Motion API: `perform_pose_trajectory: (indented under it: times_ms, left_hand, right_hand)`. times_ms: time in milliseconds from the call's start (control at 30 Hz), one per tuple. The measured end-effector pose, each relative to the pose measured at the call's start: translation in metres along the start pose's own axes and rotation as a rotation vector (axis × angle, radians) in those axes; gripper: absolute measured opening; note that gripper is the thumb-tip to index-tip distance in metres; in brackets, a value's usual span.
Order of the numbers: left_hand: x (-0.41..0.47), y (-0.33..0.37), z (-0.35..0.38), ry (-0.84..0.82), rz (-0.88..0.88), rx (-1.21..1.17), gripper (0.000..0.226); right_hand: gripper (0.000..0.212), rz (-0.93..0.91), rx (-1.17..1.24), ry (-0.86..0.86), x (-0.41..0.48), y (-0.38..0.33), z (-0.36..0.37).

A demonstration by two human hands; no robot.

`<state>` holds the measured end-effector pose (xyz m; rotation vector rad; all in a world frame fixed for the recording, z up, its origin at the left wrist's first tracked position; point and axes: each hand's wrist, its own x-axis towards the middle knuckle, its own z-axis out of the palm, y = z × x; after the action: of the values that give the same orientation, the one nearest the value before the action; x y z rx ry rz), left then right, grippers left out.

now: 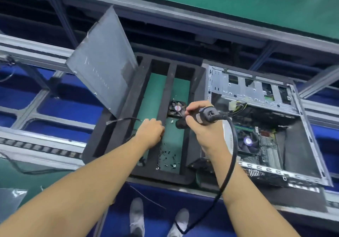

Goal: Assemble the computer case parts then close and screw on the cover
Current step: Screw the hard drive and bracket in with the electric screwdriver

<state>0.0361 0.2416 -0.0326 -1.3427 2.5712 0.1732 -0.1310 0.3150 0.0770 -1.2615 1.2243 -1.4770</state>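
Step in hand, as judged: a screw is being fetched for fastening. The left hand (150,132) is lowered over the black foam tray (161,178) at centre frame. Its fingers are curled downward with the tips hidden, so it cannot be told whether a screw is pinched. The right hand (203,132) is wrapped firmly round the electric screwdriver (207,115), whose cable (229,163) trails toward the lower edge.

The loose screws (167,158) are scattered low in the tray's right compartment, and a small fan (177,108) is lodged at its top. It is advised that one screw be taken singly and seated squarely on the bit before the trigger is pressed. The cable should be kept clear of the tray.

The computer case (266,126) is laid open at the right of frame, with the motherboard (256,141) exposed. The cover (102,62) is propped tilted at upper left of centre, not yet fitted.

A green mat (156,93) is seen through the tray. Aluminium framing and blue bins (69,108) are noted at left, and two shoes at the bottom.
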Motion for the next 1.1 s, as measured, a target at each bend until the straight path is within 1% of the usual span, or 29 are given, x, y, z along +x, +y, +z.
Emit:
perform_pose_trajectory:
  times_ms: [67,133,233,300,400,467,533,633,700,833,967,1100]
  left_hand:
    - [0.014,0.004,0.004,0.062,0.08,0.071,0.028]
    - [0.026,0.01,0.004,0.067,0.152,0.12,0.027]
    - [0.041,0.02,0.006,-0.045,0.212,0.258,0.024]
    - [0.046,0.022,0.008,-0.131,0.215,0.32,0.025]
    - [0.05,0.024,0.008,-0.224,0.216,0.347,0.016]
    - [0.053,0.03,0.008,-0.28,0.208,0.362,0.015]
    - [0.054,0.039,0.016,-0.348,0.217,0.389,0.021]
    - [0.052,0.055,0.032,-0.433,0.274,0.438,0.039]
    - [0.048,0.06,0.039,-0.461,0.29,0.454,0.04]
    - [0.046,0.063,0.042,-0.467,0.281,0.473,0.04]
    - [0.041,0.068,0.047,-0.414,0.335,0.492,0.042]
    - [0.029,0.075,0.057,-0.397,0.349,0.452,0.039]
  right_hand:
    - [0.027,0.003,0.0,0.021,0.002,0.003,-0.002]
    - [0.028,0.004,0.008,0.037,0.005,0.005,-0.004]
    - [0.033,0.041,0.03,0.019,0.007,0.004,-0.006]
    - [0.037,0.058,0.035,0.008,0.007,0.002,-0.007]
    - [0.04,0.077,0.04,0.0,0.005,0.002,-0.008]
    - [0.039,0.078,0.028,-0.004,0.003,0.001,-0.009]
    - [0.039,0.081,0.021,-0.023,0.002,0.002,-0.009]
    - [0.037,0.096,0.032,-0.054,0.001,0.0,-0.011]
    - [0.034,0.111,0.032,-0.067,0.001,-0.001,-0.013]
    - [0.032,0.107,0.028,-0.088,0.0,-0.002,-0.014]
    - [0.035,0.128,0.072,-0.084,0.0,0.0,-0.014]
    - [0.036,0.147,0.086,-0.1,0.0,0.001,-0.016]
